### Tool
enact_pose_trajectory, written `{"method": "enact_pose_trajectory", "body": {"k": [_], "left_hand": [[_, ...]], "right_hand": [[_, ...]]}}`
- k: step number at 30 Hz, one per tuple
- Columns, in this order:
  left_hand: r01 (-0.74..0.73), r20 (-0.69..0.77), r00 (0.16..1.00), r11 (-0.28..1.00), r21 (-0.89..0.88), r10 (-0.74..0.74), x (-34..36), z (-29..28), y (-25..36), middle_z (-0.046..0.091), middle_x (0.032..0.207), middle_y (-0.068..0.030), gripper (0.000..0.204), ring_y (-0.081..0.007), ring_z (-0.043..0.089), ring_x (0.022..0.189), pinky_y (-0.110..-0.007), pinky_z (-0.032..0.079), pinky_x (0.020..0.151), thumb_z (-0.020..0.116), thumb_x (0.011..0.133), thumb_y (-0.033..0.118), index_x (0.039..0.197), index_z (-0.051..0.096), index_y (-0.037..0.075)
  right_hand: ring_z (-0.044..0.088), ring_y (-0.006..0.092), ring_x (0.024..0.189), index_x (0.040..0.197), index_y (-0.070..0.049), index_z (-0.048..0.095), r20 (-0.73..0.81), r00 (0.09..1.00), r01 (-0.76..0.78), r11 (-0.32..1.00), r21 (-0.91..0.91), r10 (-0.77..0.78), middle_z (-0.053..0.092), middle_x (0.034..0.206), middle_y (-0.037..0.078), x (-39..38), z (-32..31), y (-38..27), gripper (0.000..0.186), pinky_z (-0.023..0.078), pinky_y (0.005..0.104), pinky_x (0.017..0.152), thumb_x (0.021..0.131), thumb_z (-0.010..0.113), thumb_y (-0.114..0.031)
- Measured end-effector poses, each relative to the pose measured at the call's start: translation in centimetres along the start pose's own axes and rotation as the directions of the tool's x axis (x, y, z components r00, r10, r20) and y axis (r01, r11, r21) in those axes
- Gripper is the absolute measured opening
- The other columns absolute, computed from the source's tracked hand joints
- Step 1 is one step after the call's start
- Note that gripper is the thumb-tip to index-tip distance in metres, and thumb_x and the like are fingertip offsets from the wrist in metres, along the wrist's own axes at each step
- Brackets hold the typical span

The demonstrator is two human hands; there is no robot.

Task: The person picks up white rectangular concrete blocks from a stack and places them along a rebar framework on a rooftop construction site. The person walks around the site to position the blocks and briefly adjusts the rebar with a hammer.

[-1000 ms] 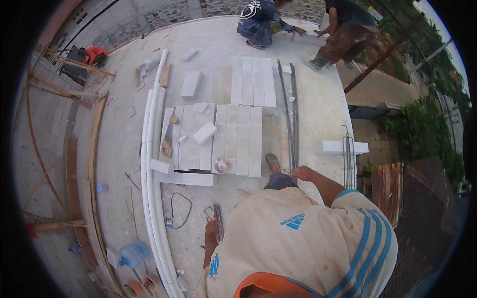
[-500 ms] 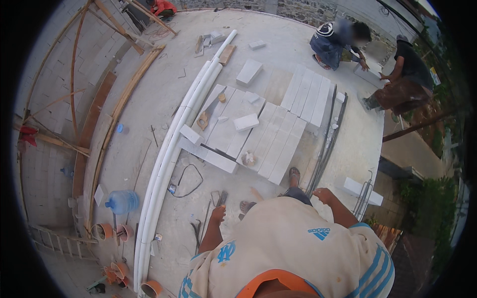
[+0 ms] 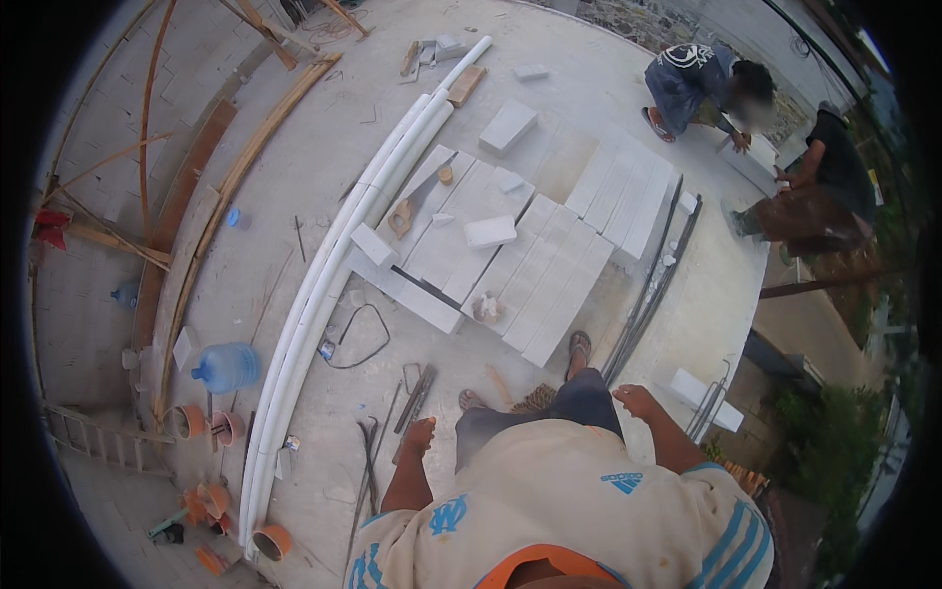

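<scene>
My left hand (image 3: 420,434) hangs at my side with curled fingers; whether anything is in it is hidden. Dark metal pieces (image 3: 414,398) lie on the concrete just beyond it in the picture. My right hand (image 3: 636,401) hangs loose and empty, fingers slightly bent and apart, near long dark steel rods (image 3: 636,329). My sandalled feet stand below pale rectangular blocks (image 3: 549,285), laid in rows, with loose blocks (image 3: 489,232), a handsaw (image 3: 400,214) and small lumps on them. A black loop of cable or hose (image 3: 363,334) lies left of my feet.
Long white pipes (image 3: 324,275), timber planks (image 3: 250,157), a blue water jug (image 3: 226,368) and orange buckets (image 3: 273,542) lie leftward, beside scaffold poles. Two co-workers (image 3: 692,88) (image 3: 819,187) handle a block at the upper right. The slab edge (image 3: 760,280) drops away at right, toward greenery.
My view has turned, shifting the pipes, blocks and co-workers within the picture. My hands stay low at my sides. The co-workers remain bent over the block.
</scene>
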State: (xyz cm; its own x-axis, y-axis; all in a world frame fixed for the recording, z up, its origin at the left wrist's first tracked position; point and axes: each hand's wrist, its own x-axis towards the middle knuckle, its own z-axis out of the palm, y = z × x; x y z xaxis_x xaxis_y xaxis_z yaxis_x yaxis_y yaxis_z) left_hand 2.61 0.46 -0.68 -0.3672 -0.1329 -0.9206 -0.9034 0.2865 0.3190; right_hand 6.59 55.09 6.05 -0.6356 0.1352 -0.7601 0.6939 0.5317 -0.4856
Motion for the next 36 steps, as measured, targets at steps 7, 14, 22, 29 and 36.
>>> {"method": "enact_pose_trajectory", "body": {"k": [7, 14, 22, 29, 36], "left_hand": [[0.192, -0.014, 0.981, 0.972, -0.136, -0.195, -0.2, 6.3, 0.2, 0.051, 0.108, -0.0055, 0.051, -0.0208, 0.050, 0.095, -0.040, 0.040, 0.074, 0.049, 0.082, 0.042, 0.121, 0.042, 0.009], [0.382, 0.176, 0.924, 0.841, -0.382, -0.340, 6.8, 17.5, 0.7, 0.049, 0.114, -0.0099, 0.051, -0.0239, 0.048, 0.101, -0.046, 0.038, 0.084, 0.044, 0.085, 0.041, 0.124, 0.039, 0.010], [0.439, 0.291, 0.898, 0.638, -0.632, -0.330, 23.2, 26.4, -1.3, 0.042, 0.122, -0.0115, 0.063, -0.0289, 0.040, 0.112, -0.050, 0.029, 0.092, 0.029, 0.087, 0.053, 0.131, 0.031, 0.008], [0.389, 0.248, 0.902, 0.418, -0.821, -0.354, 34.0, 33.2, -2.1, 0.040, 0.127, -0.0115, 0.068, -0.0283, 0.038, 0.117, -0.051, 0.029, 0.092, 0.024, 0.086, 0.059, 0.130, 0.033, 0.009], [0.235, 0.243, 0.969, 0.136, -0.962, 0.049, 39.0, 40.0, 1.6, 0.040, 0.130, -0.0113, 0.066, -0.0302, 0.041, 0.116, -0.048, 0.035, 0.093, 0.032, 0.083, 0.057, 0.129, 0.033, 0.009]], "right_hand": [[0.050, 0.0346, 0.107, 0.110, 0.004, 0.053, 0.185, 0.978, 0.127, 0.972, -0.196, -0.091, 0.055, 0.109, 0.024, 11.2, -0.7, 1.3, 0.057, 0.037, 0.0358, 0.092, 0.078, 0.053, -0.043], [0.051, 0.0353, 0.101, 0.111, -0.002, 0.054, 0.278, 0.904, 0.408, 0.852, -0.328, -0.326, 0.052, 0.112, 0.022, 25.0, 2.9, 8.1, 0.040, 0.040, 0.0375, 0.087, 0.086, 0.047, -0.032], [0.050, 0.0315, 0.105, 0.130, 0.003, 0.028, 0.036, 0.994, -0.103, 0.992, -0.076, 0.106, 0.047, 0.117, 0.024, 40.0, 0.0, 4.8, 0.073, 0.043, 0.0361, 0.083, 0.080, 0.054, -0.043], [0.044, 0.0305, 0.112, 0.137, -0.003, 0.007, -0.034, 0.895, -0.384, 0.807, 0.449, 0.444, 0.033, 0.132, 0.019, 45.5, 5.2, 5.0, 0.083, 0.046, 0.0366, 0.075, 0.082, 0.048, -0.050], [0.040, 0.0316, 0.114, 0.138, -0.005, 0.004, -0.112, 0.915, -0.276, 0.806, 0.524, 0.387, 0.032, 0.133, 0.017, 49.1, 5.6, 7.1, 0.084, 0.041, 0.0389, 0.081, 0.083, 0.045, -0.054]]}}
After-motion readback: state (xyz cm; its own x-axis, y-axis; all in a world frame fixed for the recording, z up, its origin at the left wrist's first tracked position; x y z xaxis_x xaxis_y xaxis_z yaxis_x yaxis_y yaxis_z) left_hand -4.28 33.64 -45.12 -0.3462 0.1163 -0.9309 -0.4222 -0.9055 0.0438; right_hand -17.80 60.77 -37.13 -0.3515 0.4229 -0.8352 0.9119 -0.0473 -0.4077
